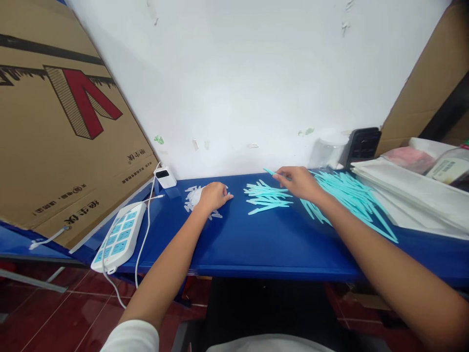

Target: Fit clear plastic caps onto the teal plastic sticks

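My left hand (215, 196) rests at a small pile of pale translucent pieces (193, 196), its fingers curled and closed. Whatever lies within those fingers is hidden. Between the thumb and fingertips of my right hand (297, 181) is a thin turquoise stick (270, 171), its pointed end towards the left. Just below that stick lies a small heap of similar turquoise sticks (267, 199) on the blue table (238, 244). A larger heap of turquoise sticks (348, 195) spreads to the right, partly behind my right forearm.
A large cardboard box (54, 161) stands at the left, near a white power strip (119, 237) with cables and a small white device (165, 177). At the right are white sheets (414, 188), a clear tub (331, 149), a black object (362, 144) and a bottle (452, 166). A wall borders the back.
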The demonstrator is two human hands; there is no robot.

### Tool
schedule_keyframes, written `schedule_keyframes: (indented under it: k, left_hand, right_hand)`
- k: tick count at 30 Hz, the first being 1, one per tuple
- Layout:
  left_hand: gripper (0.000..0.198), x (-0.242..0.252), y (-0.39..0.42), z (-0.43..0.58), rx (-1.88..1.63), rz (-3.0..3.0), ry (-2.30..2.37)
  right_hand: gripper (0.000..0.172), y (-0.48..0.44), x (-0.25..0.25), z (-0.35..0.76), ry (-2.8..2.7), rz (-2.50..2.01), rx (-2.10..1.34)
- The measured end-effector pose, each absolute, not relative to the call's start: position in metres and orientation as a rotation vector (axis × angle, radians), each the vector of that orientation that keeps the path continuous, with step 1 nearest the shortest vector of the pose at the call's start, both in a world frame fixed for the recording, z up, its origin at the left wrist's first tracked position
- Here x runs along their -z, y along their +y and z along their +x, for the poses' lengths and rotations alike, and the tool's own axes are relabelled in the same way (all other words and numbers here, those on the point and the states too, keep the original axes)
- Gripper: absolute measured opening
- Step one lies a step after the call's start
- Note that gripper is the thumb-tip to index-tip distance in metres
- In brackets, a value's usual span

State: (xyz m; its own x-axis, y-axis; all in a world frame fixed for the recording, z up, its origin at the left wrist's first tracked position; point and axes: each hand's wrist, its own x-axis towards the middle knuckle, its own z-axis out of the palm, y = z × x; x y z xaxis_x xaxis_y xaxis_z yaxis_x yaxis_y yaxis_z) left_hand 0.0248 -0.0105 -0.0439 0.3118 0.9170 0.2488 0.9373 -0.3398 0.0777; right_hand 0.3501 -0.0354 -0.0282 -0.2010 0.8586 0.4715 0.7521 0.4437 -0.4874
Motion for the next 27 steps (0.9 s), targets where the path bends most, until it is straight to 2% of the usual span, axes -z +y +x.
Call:
schedule_keyframes:
  k: [8,13,21,27]
  left_hand:
    - [0.024,0.057,-0.004,0.026,0.583,-2.755,-1.589]
    - [0.027,0.062,-0.001,0.025,0.655,-2.828,-1.555]
    - [0.019,0.062,-0.005,0.031,0.712,-2.897,-1.602]
    - [0.022,0.049,-0.017,0.045,0.979,-3.004,-1.507]
  right_hand:
    - [0.044,-0.037,0.028,0.341,-2.043,-1.269,-0.497]
    - [0.043,-0.041,0.027,0.336,-2.056,-1.244,-0.596]
    - [0.041,-0.043,0.024,0.337,-2.145,-1.254,-0.510]
    - [0.039,-0.043,0.029,0.335,-2.229,-1.127,-0.475]
